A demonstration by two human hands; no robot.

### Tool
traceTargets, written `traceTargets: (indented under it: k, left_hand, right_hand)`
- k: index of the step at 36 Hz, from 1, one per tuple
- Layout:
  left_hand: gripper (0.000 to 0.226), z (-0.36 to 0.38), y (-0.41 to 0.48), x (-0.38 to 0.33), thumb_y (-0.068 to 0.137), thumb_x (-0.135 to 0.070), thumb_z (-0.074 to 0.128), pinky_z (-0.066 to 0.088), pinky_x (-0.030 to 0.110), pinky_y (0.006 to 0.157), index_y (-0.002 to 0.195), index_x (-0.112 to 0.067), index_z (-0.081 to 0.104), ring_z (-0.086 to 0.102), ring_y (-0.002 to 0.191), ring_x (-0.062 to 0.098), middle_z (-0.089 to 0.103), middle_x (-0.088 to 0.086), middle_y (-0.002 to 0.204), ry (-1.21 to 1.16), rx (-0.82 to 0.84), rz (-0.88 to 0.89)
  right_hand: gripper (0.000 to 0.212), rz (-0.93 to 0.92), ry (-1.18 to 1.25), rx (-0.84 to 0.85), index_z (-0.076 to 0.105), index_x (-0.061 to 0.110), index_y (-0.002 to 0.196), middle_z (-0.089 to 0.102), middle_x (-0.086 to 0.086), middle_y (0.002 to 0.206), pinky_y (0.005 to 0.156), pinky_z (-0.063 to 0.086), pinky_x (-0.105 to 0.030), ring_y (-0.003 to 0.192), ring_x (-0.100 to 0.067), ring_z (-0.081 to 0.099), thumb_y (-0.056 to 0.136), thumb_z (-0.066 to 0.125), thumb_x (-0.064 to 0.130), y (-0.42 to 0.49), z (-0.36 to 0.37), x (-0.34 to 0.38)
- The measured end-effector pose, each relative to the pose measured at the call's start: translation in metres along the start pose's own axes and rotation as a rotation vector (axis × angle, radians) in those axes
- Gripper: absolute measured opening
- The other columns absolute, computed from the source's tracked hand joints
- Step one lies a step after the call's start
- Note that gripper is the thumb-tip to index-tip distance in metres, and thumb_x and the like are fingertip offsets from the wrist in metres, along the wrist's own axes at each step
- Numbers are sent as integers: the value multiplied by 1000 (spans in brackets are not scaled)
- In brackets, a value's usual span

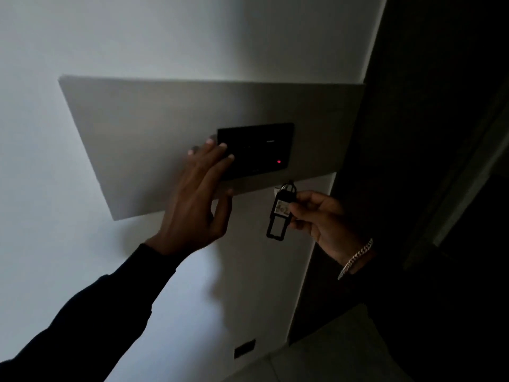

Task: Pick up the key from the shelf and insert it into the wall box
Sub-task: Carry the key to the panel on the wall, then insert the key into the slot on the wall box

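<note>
Your right hand [322,216] has its fingers pinched shut on the key fob [279,213], which hangs just below the grey wall panel [137,139]. Your left hand [195,194] is spread wide and flat, fingertips [223,146] touching the left edge of the black wall box [261,144]. The pickup looks done; insertion remains. The room is dim: the slot is hard to make out, the fob's label is only partly legible, and no shelf shows.

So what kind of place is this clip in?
Probably a hotel room entryway: a black wall box with a red light, a numbered key tag in the right hand, and a dark doorway beside it.
</note>
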State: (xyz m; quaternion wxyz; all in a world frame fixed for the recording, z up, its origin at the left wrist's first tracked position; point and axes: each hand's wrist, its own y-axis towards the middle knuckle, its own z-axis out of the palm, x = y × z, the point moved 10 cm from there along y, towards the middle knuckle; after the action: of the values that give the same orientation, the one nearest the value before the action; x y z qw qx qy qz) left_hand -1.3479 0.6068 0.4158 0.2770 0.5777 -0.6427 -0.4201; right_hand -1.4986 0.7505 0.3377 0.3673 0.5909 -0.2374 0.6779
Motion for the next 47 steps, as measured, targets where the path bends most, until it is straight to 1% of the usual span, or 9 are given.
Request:
traceTargets:
  k: [3, 10, 15, 22, 26, 32, 39, 43, 47]
  left_hand:
    - [46, 3, 29, 7, 92, -12, 54, 25, 63, 119, 135, 5, 53, 33, 148, 39, 46, 23, 150, 88, -48, 27]
    - [53, 14, 64, 14, 98, -19, 44, 8, 51, 125, 146, 1, 42, 24, 151, 39, 36, 23, 157, 445, -74, 65]
    - [59, 17, 75, 20, 94, -22, 32, 11, 50, 125, 149, 0, 40, 28, 150, 38, 37, 23, 157, 724, -51, 161]
    - [57, 15, 77, 18, 96, -19, 35, 20, 57, 121, 150, -3, 39, 31, 149, 35, 39, 19, 156, 949, -91, 231]
    - [59, 5, 79, 26, 98, -28, 34, 14, 54, 123, 152, -3, 36, 24, 151, 34, 36, 18, 158, 981, -175, 120]
    - [64, -3, 77, 30, 97, -34, 35, 19, 60, 121, 152, -2, 33, 25, 151, 39, 34, 21, 159, 1013, -231, 45]
    - [70, -6, 69, 39, 97, -42, 32, 10, 53, 125, 156, -5, 25, 17, 153, 37, 22, 15, 162, 1077, -222, -3]
    - [71, -5, 65, 44, 98, -45, 28, 8, 53, 125, 156, -5, 22, 7, 154, 31, 16, 13, 163, 1093, -195, -12]
    - [72, -4, 65, 45, 97, -46, 27, 6, 53, 125, 157, -5, 21, 9, 154, 32, 14, 13, 164, 1103, -193, -8]
  right_hand:
    - [12, -85, -15, 50, 64, 8, 84, 65, -9, 77, 56, 55, -19, 65, -17, 59, 82, 60, -3, 30, -2, 36]
    - [16, -259, -64, 283, 62, 12, 80, 69, 4, 60, 54, 53, -19, 53, -9, 59, 83, 60, -4, 87, 11, 100]
    - [14, -399, -134, 368, 61, 8, 84, 66, -3, 71, 51, 54, -19, 53, -5, 61, 81, 63, -6, 110, 22, 137]
    - [11, -557, -248, 330, 62, 8, 87, 64, -6, 74, 49, 51, -16, 49, -3, 60, 81, 67, 0, 124, 34, 153]
    - [12, -589, -243, 292, 62, 7, 90, 62, -5, 72, 48, 49, -13, 49, -1, 60, 81, 67, 0, 124, 37, 153]
    - [16, -654, -269, 265, 60, 13, 82, 59, 1, 68, 50, 51, -13, 50, -1, 59, 81, 66, -2, 118, 41, 159]
    - [23, -728, -414, 238, 63, 14, 95, 62, -2, 73, 68, 53, -21, 67, -11, 60, 76, 70, 4, 110, 45, 146]
    - [44, -853, -496, 214, 58, 12, 119, 63, -14, 77, 64, 44, -8, 66, -9, 58, 78, 66, -1, 94, 43, 149]
    - [49, -917, -665, 206, 58, 16, 124, 60, -9, 77, 59, 45, -11, 58, -18, 55, 78, 63, 0, 88, 50, 152]
